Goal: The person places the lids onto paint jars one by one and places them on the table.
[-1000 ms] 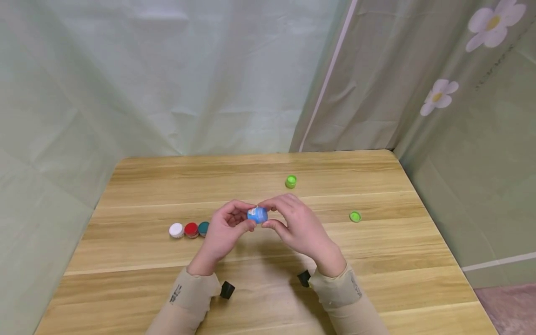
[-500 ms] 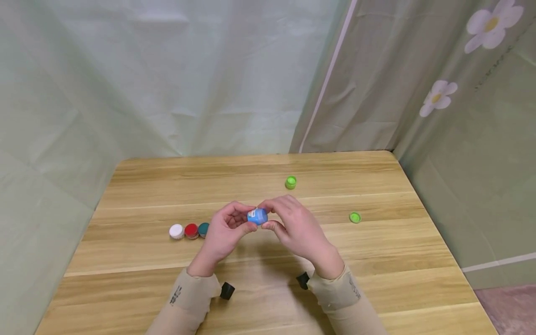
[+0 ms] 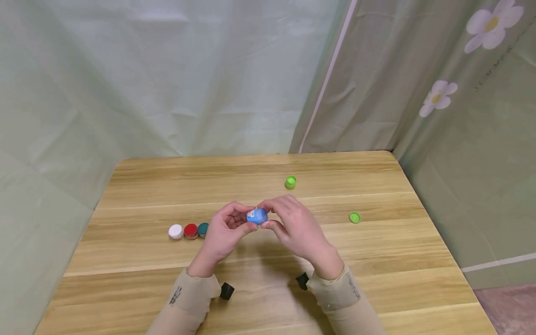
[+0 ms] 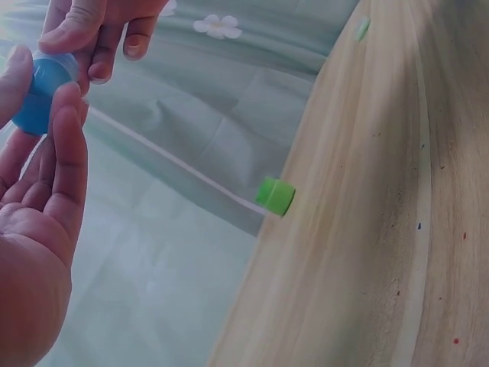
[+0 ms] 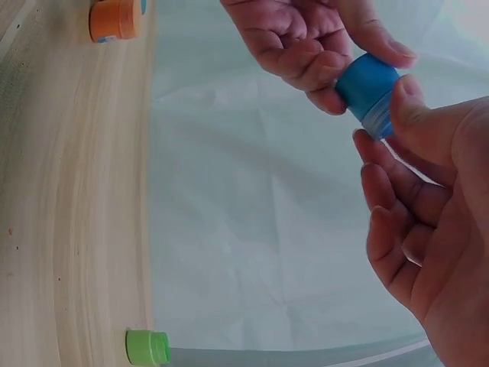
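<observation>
A small blue paint jar (image 3: 257, 216) with a white label is held above the table, tilted on its side. My left hand (image 3: 221, 234) pinches its left end between thumb and fingers. The thumb and fingertips of my right hand (image 3: 302, 229) pinch the ridged, clearer right end, as the right wrist view shows on the jar (image 5: 368, 86). Behind the hands stands an uncapped green paint jar (image 3: 291, 182). Its green lid (image 3: 355, 217) lies apart on the right.
Beside my left hand, a white jar (image 3: 176, 231), a red jar (image 3: 190, 231) and a teal jar (image 3: 203, 229) stand in a row on the wooden table (image 3: 398, 260). The right wrist view also shows an orange jar (image 5: 114, 20). Curtains (image 3: 234, 83) hang behind.
Both hands keep hold of the blue jar in almost the same place. Its label has shifted very slightly. The green jar and lid have stayed put.
</observation>
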`<state>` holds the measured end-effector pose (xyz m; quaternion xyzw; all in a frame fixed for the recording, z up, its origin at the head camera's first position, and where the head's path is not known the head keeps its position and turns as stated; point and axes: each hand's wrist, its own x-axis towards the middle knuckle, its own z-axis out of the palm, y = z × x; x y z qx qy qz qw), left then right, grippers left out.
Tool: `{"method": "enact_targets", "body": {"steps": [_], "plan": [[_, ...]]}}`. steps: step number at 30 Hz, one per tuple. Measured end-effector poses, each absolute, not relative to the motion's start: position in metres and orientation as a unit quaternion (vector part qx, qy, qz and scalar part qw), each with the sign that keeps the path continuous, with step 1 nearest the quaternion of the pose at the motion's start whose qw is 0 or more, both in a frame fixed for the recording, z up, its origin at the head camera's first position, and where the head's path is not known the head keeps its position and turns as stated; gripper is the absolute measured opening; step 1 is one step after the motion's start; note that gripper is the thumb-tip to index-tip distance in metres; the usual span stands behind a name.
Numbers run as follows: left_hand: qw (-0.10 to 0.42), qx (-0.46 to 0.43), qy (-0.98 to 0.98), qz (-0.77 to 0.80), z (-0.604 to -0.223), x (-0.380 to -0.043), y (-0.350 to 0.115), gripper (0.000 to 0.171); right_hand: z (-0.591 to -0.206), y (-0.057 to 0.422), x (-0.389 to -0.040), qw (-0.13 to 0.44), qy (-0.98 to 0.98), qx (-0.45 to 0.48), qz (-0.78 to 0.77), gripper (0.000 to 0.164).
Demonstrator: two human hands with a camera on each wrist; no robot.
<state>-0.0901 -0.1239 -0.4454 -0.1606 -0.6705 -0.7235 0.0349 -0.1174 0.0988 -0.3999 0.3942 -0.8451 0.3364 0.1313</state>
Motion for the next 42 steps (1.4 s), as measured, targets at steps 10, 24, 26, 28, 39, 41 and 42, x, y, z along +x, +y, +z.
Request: {"method": "enact_targets", "body": {"steps": [10, 24, 26, 28, 39, 41, 42], "plan": [[0.004, -0.133, -0.703, -0.699, -0.439, -0.092, -0.129, 0.043, -0.404, 0.098, -0.121, 0.176, -0.811, 0.445, 0.337, 0.035], [-0.005, -0.073, -0.792, -0.606, -0.433, -0.095, -0.162, 0.043, -0.402, 0.126, -0.126, 0.11, -0.842, 0.405, 0.339, 0.032], [-0.003, -0.061, -0.809, -0.585, -0.431, -0.096, -0.167, 0.044, -0.402, 0.13, -0.127, 0.104, -0.847, 0.4, 0.335, 0.032], [0.002, -0.057, -0.826, -0.561, -0.43, -0.096, -0.171, 0.045, -0.403, 0.134, -0.128, 0.098, -0.852, 0.394, 0.33, 0.032], [0.042, -0.096, -0.914, -0.392, -0.441, -0.102, -0.173, 0.036, -0.408, 0.148, -0.13, 0.086, -0.864, 0.39, 0.308, 0.029], [0.046, -0.103, -0.921, -0.373, -0.445, -0.102, -0.172, 0.036, -0.409, 0.15, -0.13, 0.083, -0.865, 0.388, 0.308, 0.028], [0.047, -0.106, -0.923, -0.366, -0.446, -0.103, -0.171, 0.036, -0.409, 0.151, -0.13, 0.081, -0.866, 0.387, 0.308, 0.028]]}}
